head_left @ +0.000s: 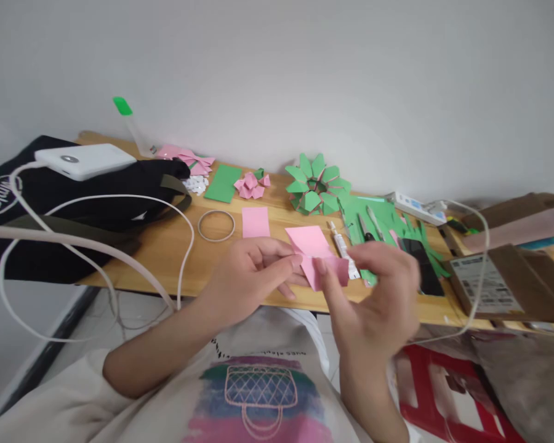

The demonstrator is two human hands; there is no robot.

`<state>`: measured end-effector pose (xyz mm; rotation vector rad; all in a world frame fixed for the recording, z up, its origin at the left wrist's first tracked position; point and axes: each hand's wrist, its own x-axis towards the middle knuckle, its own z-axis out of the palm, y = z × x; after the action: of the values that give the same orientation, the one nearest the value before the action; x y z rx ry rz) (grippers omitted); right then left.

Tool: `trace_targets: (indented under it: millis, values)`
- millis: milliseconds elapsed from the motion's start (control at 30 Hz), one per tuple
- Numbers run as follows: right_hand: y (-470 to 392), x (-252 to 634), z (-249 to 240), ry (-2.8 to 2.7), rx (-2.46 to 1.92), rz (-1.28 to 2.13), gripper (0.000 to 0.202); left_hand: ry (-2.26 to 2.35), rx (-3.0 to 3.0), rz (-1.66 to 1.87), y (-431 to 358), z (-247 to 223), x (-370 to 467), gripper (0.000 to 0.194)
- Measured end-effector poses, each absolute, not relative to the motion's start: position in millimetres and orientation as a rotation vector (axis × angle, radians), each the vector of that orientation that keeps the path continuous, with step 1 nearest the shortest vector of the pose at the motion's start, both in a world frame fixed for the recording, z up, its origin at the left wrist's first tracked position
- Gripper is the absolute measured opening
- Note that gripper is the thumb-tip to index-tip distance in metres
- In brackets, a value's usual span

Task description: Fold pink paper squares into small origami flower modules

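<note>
Pink paper (pixel 310 239), pinched by left hand (pixel 245 280) and thumbed by right hand (pixel 376 307) (closure unclear), could be creased askew by uneven pressure.

On my wooden table (pixel 166 246) lie a pink square (pixel 255 222), a ring (pixel 216 226) and a green sheet (pixel 223 183). A green paper flower (pixel 317 184) sits near the wall.

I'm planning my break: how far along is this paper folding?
Looks done: the green ring and pink cluster, both folded into shape. In hand: a creased pink sheet, between left hand and right hand. Probably left: the pink square, still flat and unfolded.
</note>
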<state>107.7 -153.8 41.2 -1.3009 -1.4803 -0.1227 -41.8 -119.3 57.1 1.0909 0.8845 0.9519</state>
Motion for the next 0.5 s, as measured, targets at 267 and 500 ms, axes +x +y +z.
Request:
trace_targets:
  millis: [267,500]
  values:
    - [-168,106,54,-1.803,-1.272,-0.569,0.011,0.924,1.243,1.043,-130,57,-39,0.013]
    - [-169,108,56,-1.851,-1.251,-0.47,0.016,1.034,1.594,1.103,-137,62,-42,0.015]
